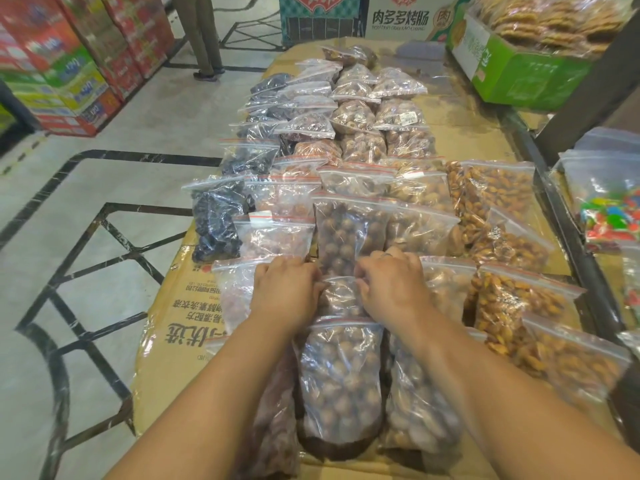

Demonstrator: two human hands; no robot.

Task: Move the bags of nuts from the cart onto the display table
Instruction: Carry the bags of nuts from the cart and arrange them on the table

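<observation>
While both hands press at its sides, a clear zip bag of round brown nuts (pixel 341 296) lies flat in the middle column of the worktop (pixel 491 143), its far end tucked under the next bag of the same nuts (pixel 351 230) and its near end overlapped by a third such bag (pixel 341 379). The left hand (pixel 287 294) rests along its left edge and the right hand (pixel 393 287) along its right edge, fingers curled down onto the plastic; whether they pinch it or only push cannot be told. This looks like the placing step: the bag is already down and is being squared into its row. The next move probably calls for letting go without dragging the slippery overlapping bags, then fetching another from the cart, which is not in view. Around it lie columns of dark dried fruit (pixel 216 226) to the left and orange kernels (pixel 498 199) to the right, on flattened cardboard (pixel 180 306).
</observation>
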